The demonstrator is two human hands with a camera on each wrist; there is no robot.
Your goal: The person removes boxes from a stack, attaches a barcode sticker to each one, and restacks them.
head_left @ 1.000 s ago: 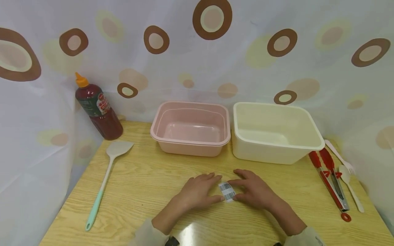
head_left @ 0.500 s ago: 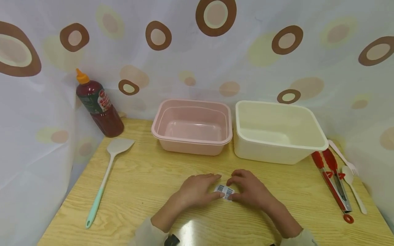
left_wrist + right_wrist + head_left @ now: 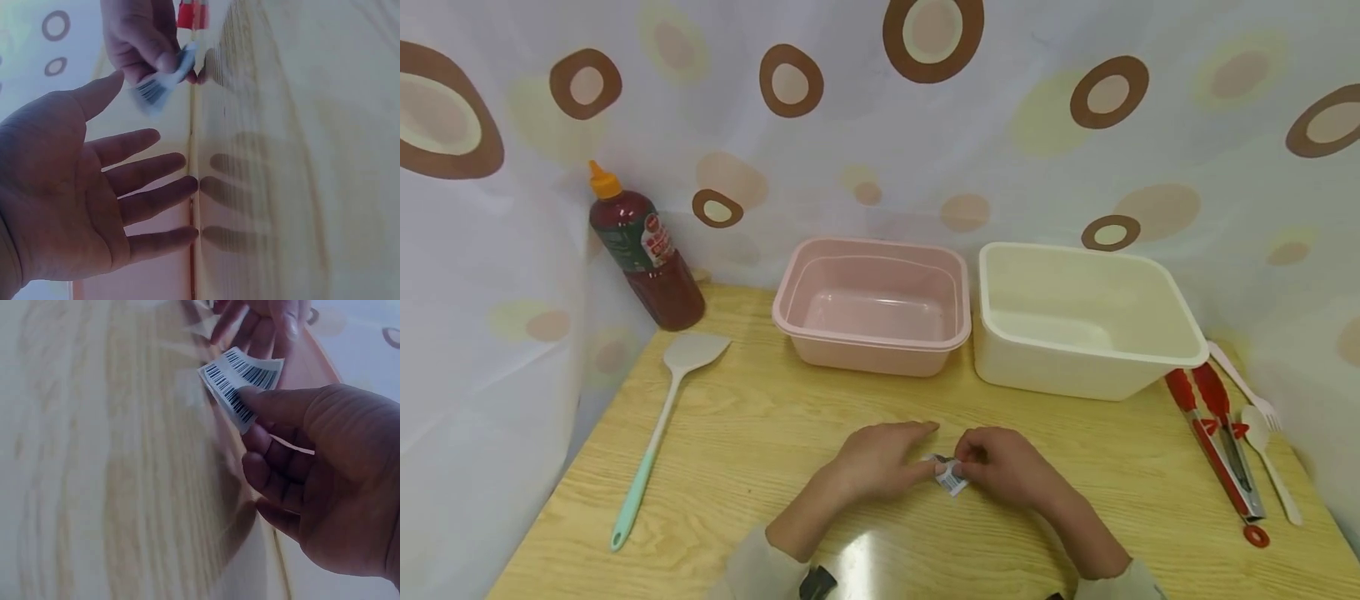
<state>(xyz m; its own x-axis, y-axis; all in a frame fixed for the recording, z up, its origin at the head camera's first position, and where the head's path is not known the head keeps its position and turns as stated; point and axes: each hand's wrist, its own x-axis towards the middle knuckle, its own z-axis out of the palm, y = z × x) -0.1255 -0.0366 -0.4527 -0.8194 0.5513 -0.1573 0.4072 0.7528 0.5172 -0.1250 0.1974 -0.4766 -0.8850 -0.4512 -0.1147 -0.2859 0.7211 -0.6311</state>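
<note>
A small white barcode label [image 3: 953, 482] is pinched between the thumb and curled forefinger of my right hand [image 3: 1011, 468], just above the tabletop. In the right wrist view the label [image 3: 219, 387] shows two blocks of black bars and bends slightly. My left hand [image 3: 876, 462] is beside it with fingers stretched out and thumb pointing at the label. The left wrist view shows that hand [image 3: 94, 181] with its palm bare and its fingertips by the table surface. There the label [image 3: 156, 87] is blurred, a little beyond the left thumb tip.
Behind the hands stand a pink tub [image 3: 872, 354] and a cream tub [image 3: 1060, 371]. Left are a spatula [image 3: 662, 408] and a red sauce bottle [image 3: 651, 267]. On the right lie red tongs [image 3: 1213, 458], a spoon [image 3: 1270, 467] and a fork [image 3: 1243, 387].
The label has turned and come up into my right hand's pinch. My right fingers have curled in tighter; my left hand has stayed nearly in place. The view has shifted slightly.
</note>
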